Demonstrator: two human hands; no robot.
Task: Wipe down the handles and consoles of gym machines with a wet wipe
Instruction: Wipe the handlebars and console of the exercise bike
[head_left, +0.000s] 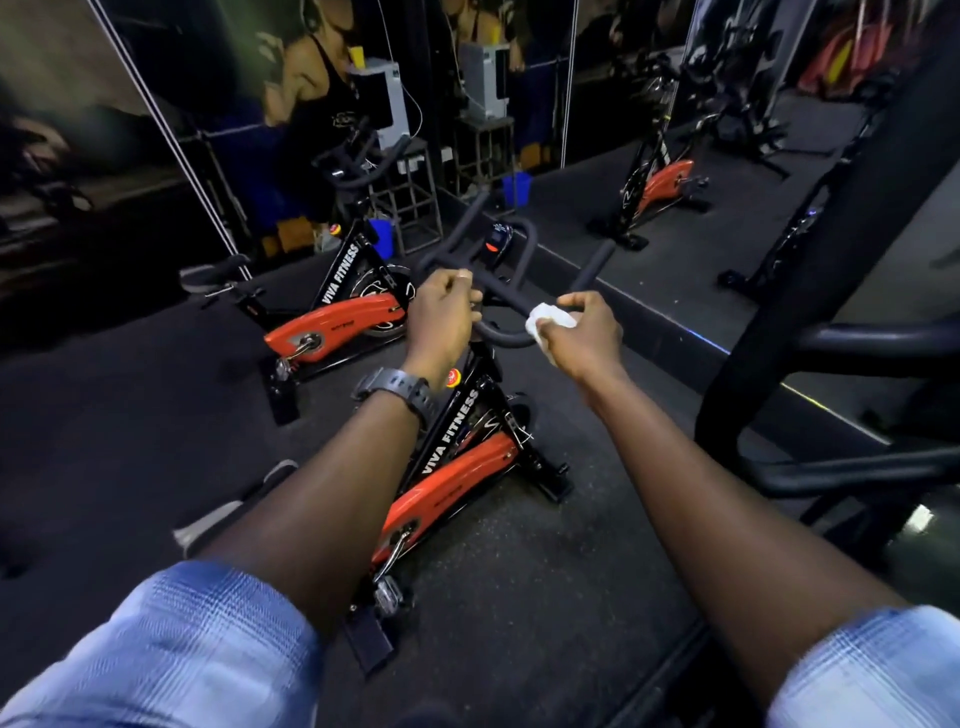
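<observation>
Mid-wipe on the near spin bike (457, 483). Left hand (441, 322) has its grip curled round the handlebar (506, 296) to steady it; right hand (587, 338) pinches the wet wipe (545, 319) against the bar's lower curve. Console (497, 240) sits just beyond, looks not yet reached. Second bike (332, 317) on the left likely still to do; can't tell what's already clean.

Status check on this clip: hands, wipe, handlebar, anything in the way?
Left hand grips the handlebar. Right hand holds the wipe against the bar's near curve. Console beyond, untouched. Nothing in the way.
</observation>
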